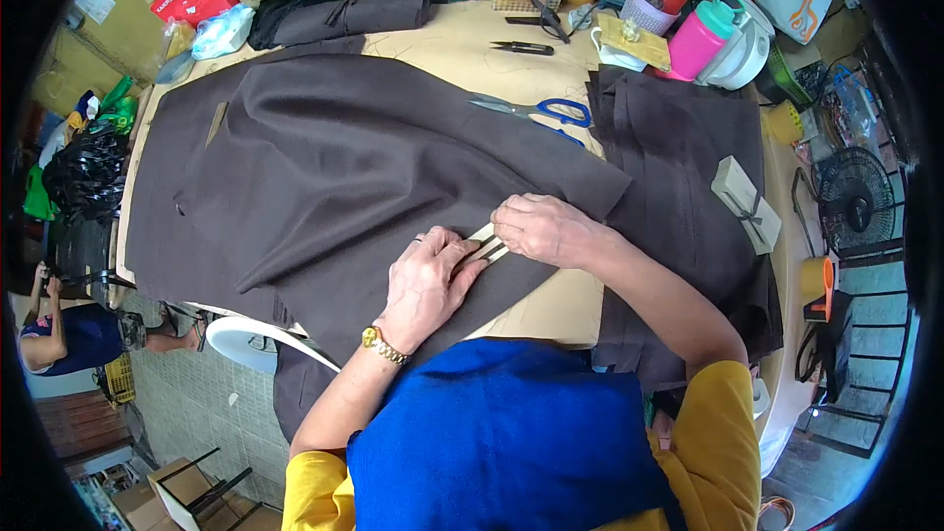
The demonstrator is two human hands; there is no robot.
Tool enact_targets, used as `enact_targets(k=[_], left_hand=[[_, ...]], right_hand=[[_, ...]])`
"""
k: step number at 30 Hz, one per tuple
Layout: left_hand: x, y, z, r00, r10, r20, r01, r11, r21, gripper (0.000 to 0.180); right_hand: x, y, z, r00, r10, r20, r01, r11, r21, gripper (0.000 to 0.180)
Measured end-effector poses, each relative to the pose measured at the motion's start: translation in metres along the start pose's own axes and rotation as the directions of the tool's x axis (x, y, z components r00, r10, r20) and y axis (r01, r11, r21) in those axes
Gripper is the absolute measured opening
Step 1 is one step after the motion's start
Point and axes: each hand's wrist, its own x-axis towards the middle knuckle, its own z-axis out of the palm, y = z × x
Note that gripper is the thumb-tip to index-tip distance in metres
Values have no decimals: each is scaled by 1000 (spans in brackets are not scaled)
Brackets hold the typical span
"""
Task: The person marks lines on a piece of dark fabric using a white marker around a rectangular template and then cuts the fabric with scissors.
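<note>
Dark brown fabric [334, 157] lies spread over the table [472, 39], draping off the near edge. Left hand [428, 280] is pressed flat on the cloth, fingers [462, 258] stretched forward and close together, pinning a pale narrow strip [489, 241], maybe a ruler or marking tool, hard to tell. Right hand [541, 226] is curled over the fold edge just beside the left, fingertips pinching down onto the cloth and the strip's end. Hands nearly touching.

Fabric looks soft, limp and light, probably shifts and wrinkles easily; best held flat by palm pressure or pinched at the fold edge. Strip looks stiff and thin.

Blue-handled scissors [551, 110] lie on the cloth farther back, well apart from the hands. Small black snips [523, 47] sit on bare table. Stack of the same brown fabric [678, 147] to the right, a pale block [744, 202] on it. Pink bottle [700, 39] at the far right.
</note>
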Motion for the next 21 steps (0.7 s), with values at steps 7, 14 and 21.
enact_targets(k=[7, 14, 21], left_hand=[[4, -2, 13, 997, -42, -69, 45, 998, 39, 18], [8, -3, 15, 991, -71, -112, 75, 997, 30, 9], [13, -3, 14, 990, -98, -98, 98, 995, -4, 5]], right_hand=[[1, 1, -2, 994, 108, 5, -107, 974, 200, 13], [-3, 3, -4, 938, 346, 22, -317, 832, 455, 15], [12, -16, 0, 762, 639, 103, -613, 661, 433, 41]])
